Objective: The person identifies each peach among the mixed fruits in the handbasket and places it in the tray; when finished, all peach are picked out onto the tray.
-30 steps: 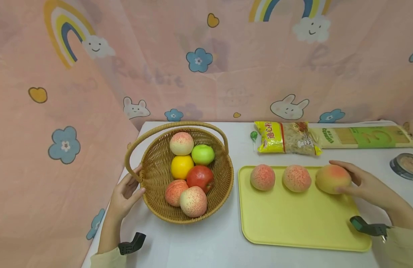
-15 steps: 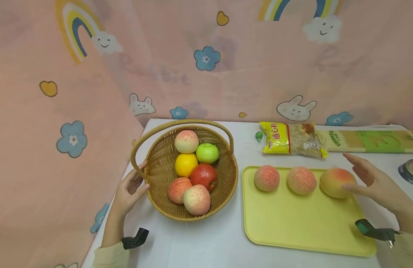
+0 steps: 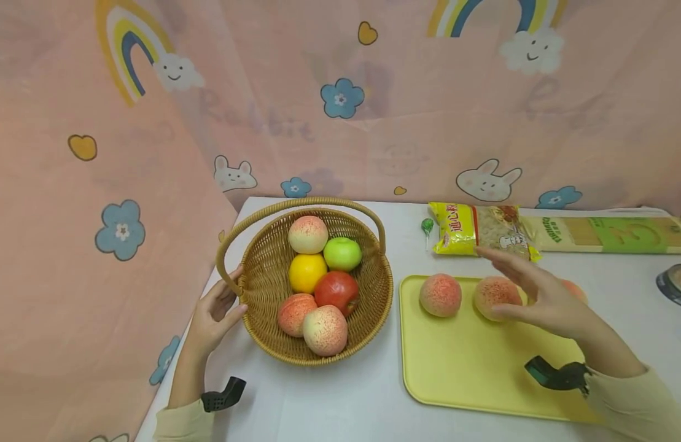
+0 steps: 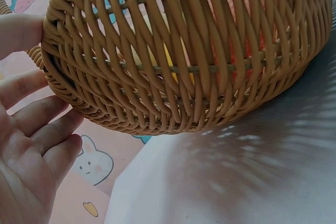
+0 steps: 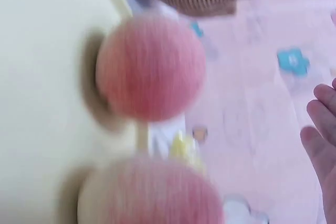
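Observation:
My left hand [image 3: 210, 316] touches the left side of a wicker basket [image 3: 373, 319] near the handle's base. Its thumb and fingers are spread against the rim. Inside the basket lie several fruits: a green apple [image 3: 342, 254], a red apple [image 3: 337, 293], a yellow round fruit [image 3: 307, 274] and pale and reddish peaches [image 3: 325, 330]. My right hand [image 3: 544, 301] is over a yellow tray [image 3: 473, 374], thumb and fingers apart, nothing between them. It overlaps the middle peach [image 3: 492, 294] and mostly hides a yellow-red fruit [image 3: 575, 290]. Another peach [image 3: 440, 295] sits left of them.
Behind the tray lie a yellow bag of pasta [image 3: 456, 230], a long green-and-cream noodle pack [image 3: 622, 234] and a green lollipop [image 3: 427, 226]. A round tin [image 3: 677, 285] stands at the far right. A pink patterned cloth [image 3: 285, 141] hangs behind the white table.
My right hand has let go of the yellow-red fruit, drawn back, then moved left over the middle peach. The left hand stays at the basket. The head view has shifted slightly.

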